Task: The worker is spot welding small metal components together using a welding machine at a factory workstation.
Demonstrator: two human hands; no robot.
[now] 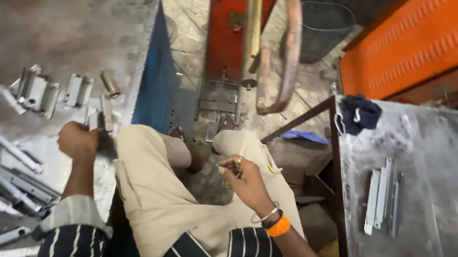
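My left hand (78, 140) rests at the edge of the grey metal table (66, 32), closed around a small metal hinge piece (99, 119). My right hand (247, 180) hovers over my right knee, fingers pinched on a small dark pin-like part (232, 168). It wears a ring, a metal bangle and an orange band. More silver hinge pieces (36, 93) and a short metal cylinder (109, 82) lie on the table beyond my left hand.
A heap of long metal strips (13, 186) lies at the left. At the right, a second metal table (434, 141) holds a few flat strips (383, 201) and a dark cloth (359, 112). An orange machine with curved pipes (266, 45), a grey bin (323, 28).
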